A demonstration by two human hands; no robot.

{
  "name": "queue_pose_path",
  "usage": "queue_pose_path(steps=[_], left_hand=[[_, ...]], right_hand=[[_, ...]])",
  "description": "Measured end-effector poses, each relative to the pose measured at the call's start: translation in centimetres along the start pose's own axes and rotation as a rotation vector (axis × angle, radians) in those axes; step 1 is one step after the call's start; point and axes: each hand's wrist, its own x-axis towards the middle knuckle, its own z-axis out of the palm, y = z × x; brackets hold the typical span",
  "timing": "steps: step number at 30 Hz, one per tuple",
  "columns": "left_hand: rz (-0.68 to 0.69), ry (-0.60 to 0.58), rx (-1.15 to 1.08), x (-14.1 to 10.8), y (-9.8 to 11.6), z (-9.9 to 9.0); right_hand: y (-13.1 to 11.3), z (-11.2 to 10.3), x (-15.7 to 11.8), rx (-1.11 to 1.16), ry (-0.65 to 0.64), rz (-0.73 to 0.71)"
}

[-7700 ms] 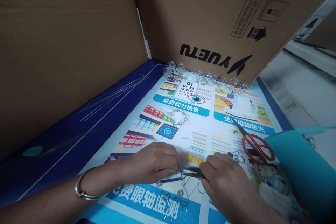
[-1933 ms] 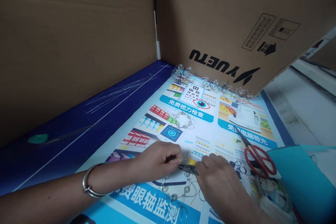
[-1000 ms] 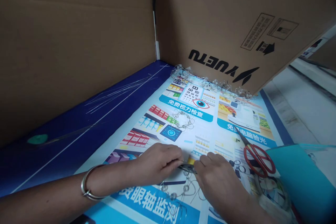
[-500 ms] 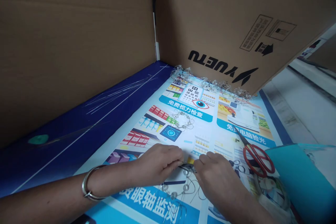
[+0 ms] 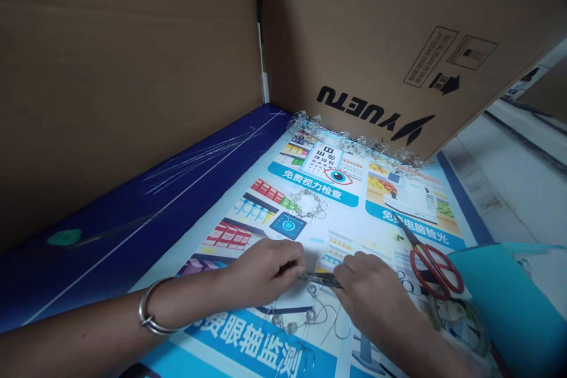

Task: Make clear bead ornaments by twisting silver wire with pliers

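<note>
One pair of pliers [image 5: 326, 279], in the head view, is gripped by the right hand [image 5: 370, 288]; the left hand [image 5: 272, 269] pinches the beaded wire strand [image 5: 291, 327] by their tips, seemingly to steady it above the printed surface [image 5: 341, 214].

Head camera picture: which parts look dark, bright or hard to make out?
In the head view, the left cardboard panel is dim, darkest toward its bottom; the printed poster is far brighter; the beaded wire piece below the pliers looks soft, its thin strands blending into the poster.
</note>
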Motion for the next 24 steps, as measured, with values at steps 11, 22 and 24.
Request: queue_pose_path(steps=[11,22,24], left_hand=[[-0.113,0.026,-0.089,0.1,-0.3,0.0],[-0.195,0.046,-0.037,0.2,-0.3,0.0],[-0.204,0.053,-0.045,0.1,-0.2,0.0]], right_hand=[[0.3,-2.1,-1.3,0.103,0.107,0.041],[-1.8,-1.4,-1.5,0.050,0.233,-0.107],[-1.8,-0.6,-1.6,-0.033,0.202,-0.093]])
